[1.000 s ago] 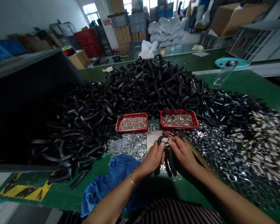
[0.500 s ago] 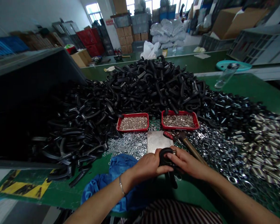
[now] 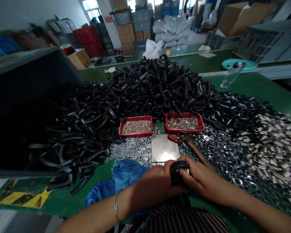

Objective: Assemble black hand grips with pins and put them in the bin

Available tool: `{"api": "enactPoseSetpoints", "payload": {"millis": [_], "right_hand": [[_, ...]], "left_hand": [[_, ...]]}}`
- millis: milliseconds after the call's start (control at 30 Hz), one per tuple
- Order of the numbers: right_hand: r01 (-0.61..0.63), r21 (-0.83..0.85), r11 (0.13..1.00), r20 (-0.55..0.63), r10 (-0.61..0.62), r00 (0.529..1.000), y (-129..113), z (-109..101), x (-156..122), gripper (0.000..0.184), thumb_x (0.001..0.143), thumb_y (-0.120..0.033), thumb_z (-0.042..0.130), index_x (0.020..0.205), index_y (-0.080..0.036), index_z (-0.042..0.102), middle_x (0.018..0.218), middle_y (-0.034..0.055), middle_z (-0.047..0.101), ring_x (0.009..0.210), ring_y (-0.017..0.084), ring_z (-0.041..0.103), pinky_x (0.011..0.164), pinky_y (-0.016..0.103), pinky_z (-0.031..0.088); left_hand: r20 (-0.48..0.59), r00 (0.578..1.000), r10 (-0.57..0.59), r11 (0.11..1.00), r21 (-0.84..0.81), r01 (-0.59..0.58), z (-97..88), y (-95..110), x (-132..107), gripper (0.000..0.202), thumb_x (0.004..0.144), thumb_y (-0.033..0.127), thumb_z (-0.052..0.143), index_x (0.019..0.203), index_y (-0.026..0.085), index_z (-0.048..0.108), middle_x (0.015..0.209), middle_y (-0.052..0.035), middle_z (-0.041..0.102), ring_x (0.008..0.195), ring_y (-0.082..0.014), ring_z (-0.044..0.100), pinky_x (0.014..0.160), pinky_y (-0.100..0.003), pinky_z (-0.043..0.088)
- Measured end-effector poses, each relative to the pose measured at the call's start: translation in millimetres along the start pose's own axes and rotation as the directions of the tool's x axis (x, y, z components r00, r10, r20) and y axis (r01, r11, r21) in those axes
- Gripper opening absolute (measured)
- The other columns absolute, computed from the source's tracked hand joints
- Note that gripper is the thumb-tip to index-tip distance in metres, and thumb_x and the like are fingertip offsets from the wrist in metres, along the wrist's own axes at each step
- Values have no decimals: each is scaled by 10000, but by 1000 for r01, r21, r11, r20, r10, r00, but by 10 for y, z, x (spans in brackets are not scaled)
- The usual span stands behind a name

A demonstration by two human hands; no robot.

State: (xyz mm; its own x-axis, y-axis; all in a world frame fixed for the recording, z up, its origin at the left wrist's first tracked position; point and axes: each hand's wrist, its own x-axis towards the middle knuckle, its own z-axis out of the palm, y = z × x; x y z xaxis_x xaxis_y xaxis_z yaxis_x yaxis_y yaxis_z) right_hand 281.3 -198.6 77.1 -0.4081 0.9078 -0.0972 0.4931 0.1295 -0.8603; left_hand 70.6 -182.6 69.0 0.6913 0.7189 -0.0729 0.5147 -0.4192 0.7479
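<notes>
Both my hands meet at the near edge of the green table around one curved black plastic handle (image 3: 177,170). My left hand (image 3: 152,186) wraps the handle from the left, fingers closed. My right hand (image 3: 200,178) pinches its top from the right, where a small silver bit shows at the fingertips. Just beyond the hands lies a square metal plate (image 3: 164,150) with a hammer (image 3: 193,147) beside it. Two red trays (image 3: 135,127) (image 3: 183,123) of small metal parts stand behind the plate.
A big heap of black handles (image 3: 145,90) covers the table's middle and left. Loose washers (image 3: 133,149) and metal sleeves (image 3: 274,145) spread to the right. A blue cloth (image 3: 121,178) lies by my left wrist. A dark bin (image 3: 26,97) stands at left, a clear bottle (image 3: 230,76) far right.
Both hands have drawn the black handle back off the metal plate toward my body. The plate now lies bare, and the hands grip the handle more tightly.
</notes>
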Motion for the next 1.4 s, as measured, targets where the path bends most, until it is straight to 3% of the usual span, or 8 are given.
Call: {"api": "enactPoseSetpoints", "payload": {"millis": [200,367,467,633,833,967,1200,1400], "right_hand": [[-66,-214,974,-119,41,992,476,-5,633,318,919,-388,556,1165,-196,615,908,94,728,821,246,675,730,329,492],[-53,-565,823,-280,-131,951,783,-610,1141,259,945,-333,544,1093,-199,708,1072,114,707,1055,274,605,935,388,449],[-185,-727,662,-298,-61,953,943,-913,1340,241,934,-296,557,960,-168,760,1033,140,698,1034,281,580,923,380,445],[-212,-759,616,-272,-5,962,1108,-962,1577,207,890,-278,617,937,-149,772,1069,171,688,1037,298,561,824,361,474],[-221,-776,590,-265,12,964,1169,-876,1639,206,909,-210,559,957,-150,750,1089,163,672,1073,295,558,794,342,495],[-222,-785,579,-258,20,966,1213,-900,1643,209,926,-224,547,982,-133,727,1102,171,655,1099,286,557,827,334,501],[-272,-735,621,-338,12,941,1286,-873,1613,196,928,-269,557,969,-156,711,1067,146,670,1022,261,607,818,321,493],[-336,-618,711,-550,-86,831,1250,-925,1390,283,982,-302,438,1091,-154,654,1051,131,695,1005,268,616,855,367,478]], "left_hand": [[-44,995,-84,996,14,85,-47,-672,531,561,746,637,703,1070,190,605,843,-97,701,755,-292,696,659,-347,513],[-185,967,-177,976,91,196,-115,-1052,919,505,624,636,792,850,215,628,773,-101,689,776,-318,694,724,-381,520],[-50,986,-158,969,184,164,-169,-1021,1067,535,640,675,758,871,206,645,881,-121,717,875,-322,697,774,-372,521],[88,973,-214,847,513,139,-451,-784,1413,536,758,707,640,827,178,694,882,-166,728,879,-361,696,779,-411,514],[-64,991,119,683,729,-35,-554,-552,2083,261,959,201,471,1053,122,700,1023,-165,721,1029,-280,644,915,-394,446],[8,997,73,622,781,-52,-364,-574,2426,250,902,85,498,970,82,738,1036,-187,724,1124,-296,580,986,-444,376],[7,1000,31,622,783,-25,-225,-639,2435,277,928,116,480,993,49,741,1022,-225,726,1039,-299,616,982,-474,339],[-27,999,19,646,763,8,-203,-581,2435,212,901,95,529,894,63,739,924,-202,732,959,-291,649,941,-465,362]]}}
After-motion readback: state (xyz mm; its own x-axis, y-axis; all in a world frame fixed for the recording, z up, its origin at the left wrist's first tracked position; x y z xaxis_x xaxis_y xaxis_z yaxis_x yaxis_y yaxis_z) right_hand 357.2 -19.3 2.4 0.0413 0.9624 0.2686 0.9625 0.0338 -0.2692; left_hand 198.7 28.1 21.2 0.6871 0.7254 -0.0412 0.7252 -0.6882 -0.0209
